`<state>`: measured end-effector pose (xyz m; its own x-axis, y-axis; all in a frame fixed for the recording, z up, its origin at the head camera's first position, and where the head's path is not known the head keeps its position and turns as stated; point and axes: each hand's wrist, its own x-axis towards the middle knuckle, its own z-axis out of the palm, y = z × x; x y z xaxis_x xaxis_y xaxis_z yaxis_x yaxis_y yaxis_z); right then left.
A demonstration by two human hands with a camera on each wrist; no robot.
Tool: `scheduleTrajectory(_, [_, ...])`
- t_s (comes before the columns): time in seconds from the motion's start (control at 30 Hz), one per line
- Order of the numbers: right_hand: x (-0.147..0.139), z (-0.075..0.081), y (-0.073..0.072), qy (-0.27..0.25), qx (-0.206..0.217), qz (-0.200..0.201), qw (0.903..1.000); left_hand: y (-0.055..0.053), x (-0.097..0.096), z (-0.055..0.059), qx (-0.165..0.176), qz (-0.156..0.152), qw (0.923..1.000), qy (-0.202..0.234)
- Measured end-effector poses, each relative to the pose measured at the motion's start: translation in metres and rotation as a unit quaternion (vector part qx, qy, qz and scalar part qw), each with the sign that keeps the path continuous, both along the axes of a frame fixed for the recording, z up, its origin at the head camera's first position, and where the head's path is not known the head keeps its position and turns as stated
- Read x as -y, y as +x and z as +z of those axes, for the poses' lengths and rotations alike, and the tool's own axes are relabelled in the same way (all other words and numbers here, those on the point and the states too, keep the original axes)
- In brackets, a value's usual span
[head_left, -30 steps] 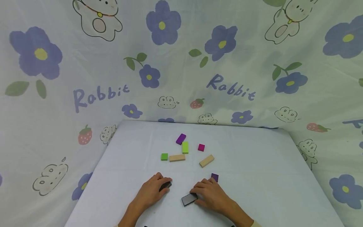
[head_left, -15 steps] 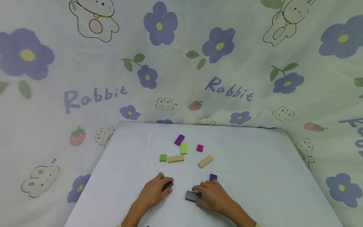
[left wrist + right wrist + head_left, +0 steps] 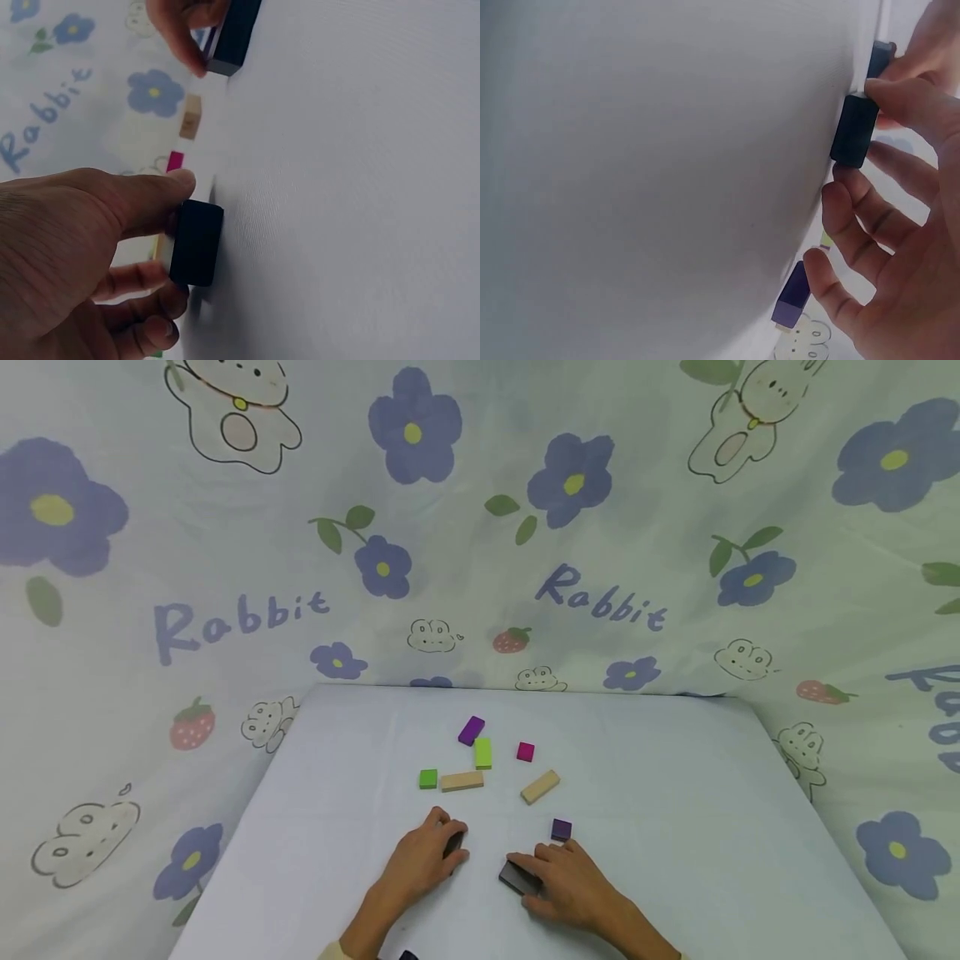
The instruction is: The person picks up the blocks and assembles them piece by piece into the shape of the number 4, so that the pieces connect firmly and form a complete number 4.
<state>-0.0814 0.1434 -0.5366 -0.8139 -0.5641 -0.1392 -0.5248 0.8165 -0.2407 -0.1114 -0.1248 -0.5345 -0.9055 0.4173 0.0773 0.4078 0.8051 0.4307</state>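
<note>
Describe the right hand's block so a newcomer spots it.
On the white table, find the right hand. It holds a near-black block. Unlike the dark purple cube just beyond, it's oblong; the similar dark block is in the left hand.

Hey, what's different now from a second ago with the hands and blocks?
The right hand has turned its dark gray block and moved it a little right. The left hand has brought its black block rightward too. Neither block was let go. The wooden blocks and colored blocks stayed put.
</note>
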Motion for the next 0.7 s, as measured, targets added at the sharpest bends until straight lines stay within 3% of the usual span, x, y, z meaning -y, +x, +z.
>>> scheduleTrajectory(0.2, [0.0, -0.001, 0.002, -0.01, 0.016, -0.01, 0.9998, -0.004, -0.011, -0.003, -0.004, -0.001, 1.0, 0.001])
scheduleTrajectory(0.7, [-0.001, -0.003, 0.007, -0.003, 0.012, -0.04, 0.9991, -0.017, -0.038, -0.012, -0.019, -0.013, 0.9995, 0.023])
